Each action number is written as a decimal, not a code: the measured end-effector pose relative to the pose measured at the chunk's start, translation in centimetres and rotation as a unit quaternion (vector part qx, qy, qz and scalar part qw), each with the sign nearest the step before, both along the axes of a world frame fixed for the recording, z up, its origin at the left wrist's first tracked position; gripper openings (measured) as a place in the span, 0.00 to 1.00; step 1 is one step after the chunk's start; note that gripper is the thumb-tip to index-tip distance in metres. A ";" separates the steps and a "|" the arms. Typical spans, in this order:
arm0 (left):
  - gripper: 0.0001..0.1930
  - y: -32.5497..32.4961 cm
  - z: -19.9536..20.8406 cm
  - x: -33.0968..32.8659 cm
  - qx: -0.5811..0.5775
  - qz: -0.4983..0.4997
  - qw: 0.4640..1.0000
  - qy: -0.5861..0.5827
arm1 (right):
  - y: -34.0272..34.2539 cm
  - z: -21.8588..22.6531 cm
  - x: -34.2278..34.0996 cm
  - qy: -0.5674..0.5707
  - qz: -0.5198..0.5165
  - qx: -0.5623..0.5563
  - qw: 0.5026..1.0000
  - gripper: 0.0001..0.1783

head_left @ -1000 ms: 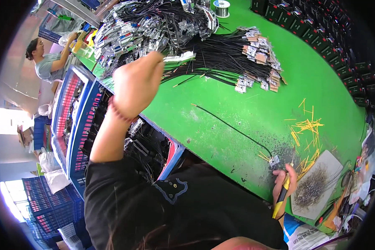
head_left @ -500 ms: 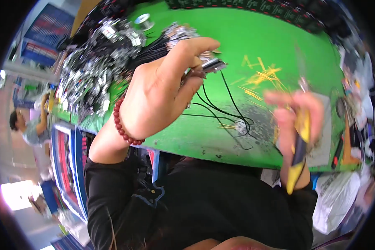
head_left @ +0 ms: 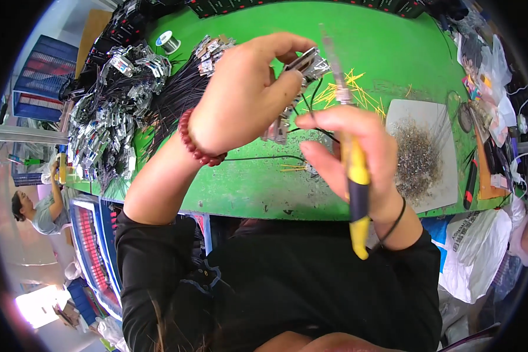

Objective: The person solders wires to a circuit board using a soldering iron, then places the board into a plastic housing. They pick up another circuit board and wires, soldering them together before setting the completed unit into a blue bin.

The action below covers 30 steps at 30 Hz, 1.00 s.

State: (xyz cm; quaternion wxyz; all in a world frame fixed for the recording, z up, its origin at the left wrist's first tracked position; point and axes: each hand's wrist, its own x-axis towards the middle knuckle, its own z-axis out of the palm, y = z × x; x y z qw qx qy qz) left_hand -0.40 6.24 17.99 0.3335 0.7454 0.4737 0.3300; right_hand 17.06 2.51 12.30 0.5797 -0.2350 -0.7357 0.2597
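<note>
My left hand (head_left: pixel 240 88), with a red bead bracelet at the wrist, is closed around several small silver metal-cased parts (head_left: pixel 314 63) with black wires. Its fingers hide much of them. Black wires (head_left: pixel 264 157) trail from below that hand across the green table. In my right hand (head_left: pixel 364 146) lies a soldering iron (head_left: pixel 358 170) with a yellow and black handle, its blurred metal shaft pointing up and away. The right thumb and forefinger reach toward the black wires beside the left hand; whether they touch a wire I cannot tell.
Heaps of silver parts with black wires (head_left: pixel 102 123) fill the table's left side, near a solder spool (head_left: pixel 168 42). Thin yellow strips (head_left: pixel 358 97) lie beyond my hands. At right is a pale board (head_left: pixel 440 123) with dark debris. Another person (head_left: pixel 44 208) works far left.
My right hand has moved left with the soldering iron, close to my left hand. The left hand has turned slightly, still holding the metal parts. The whole view has shifted a little.
</note>
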 end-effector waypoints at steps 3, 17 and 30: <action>0.20 1.3 -2.3 -0.3 -0.015 -0.020 1.000 -0.017 | 1.1 -1.7 -0.1 -0.063 -0.040 0.063 0.995 0.22; 0.17 -0.3 -12.1 -14.5 0.111 0.287 0.951 -0.036 | 0.4 -7.3 2.5 -0.244 -0.044 -0.035 0.968 0.15; 0.14 -5.9 -14.1 -8.4 0.174 0.134 0.941 0.260 | -3.8 -13.1 0.0 -0.109 -0.021 -0.259 0.960 0.15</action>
